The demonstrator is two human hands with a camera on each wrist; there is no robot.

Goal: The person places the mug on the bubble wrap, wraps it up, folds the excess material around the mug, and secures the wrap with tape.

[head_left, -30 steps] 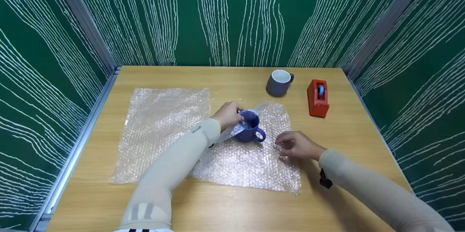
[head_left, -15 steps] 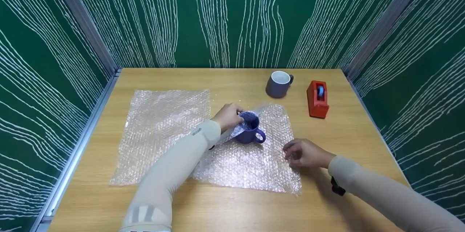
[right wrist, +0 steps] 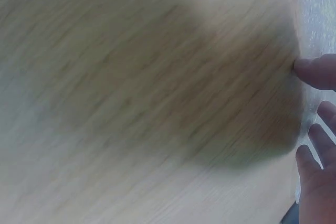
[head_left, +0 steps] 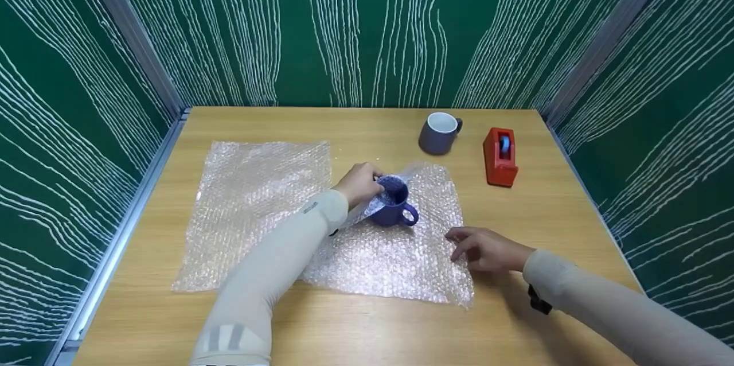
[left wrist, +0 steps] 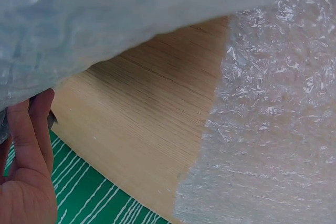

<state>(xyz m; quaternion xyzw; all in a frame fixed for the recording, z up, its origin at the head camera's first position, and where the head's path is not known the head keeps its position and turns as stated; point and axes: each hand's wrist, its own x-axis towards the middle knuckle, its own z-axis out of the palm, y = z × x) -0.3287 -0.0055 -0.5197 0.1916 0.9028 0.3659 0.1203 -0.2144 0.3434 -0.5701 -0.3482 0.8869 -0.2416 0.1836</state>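
Note:
A blue mug point(head_left: 387, 215) stands upright on the right-hand sheet of bubble wrap point(head_left: 395, 271), its handle toward the right. My left hand point(head_left: 359, 183) is at the mug's left rim and pinches a lifted part of this sheet, which is folded up over the rim into the mug's mouth. In the left wrist view the raised bubble wrap point(left wrist: 105, 30) partly hides the fingertips. My right hand point(head_left: 487, 248) is at the sheet's right edge, thumb and fingers apart. The right wrist view has the thumb point(right wrist: 317, 72) right at that edge.
A second sheet of bubble wrap point(head_left: 246, 211) lies flat at the left of the wooden table point(head_left: 367, 331). Toward the back right stand a grey mug point(head_left: 438, 135) and a red tape dispenser point(head_left: 500, 158). Green walls point(head_left: 218, 27) with white lines enclose the table on three sides.
My right hand has moved a little right and toward me along the sheet's right edge, its fingers spreading slightly. The left hand keeps its hold at the blue mug's rim.

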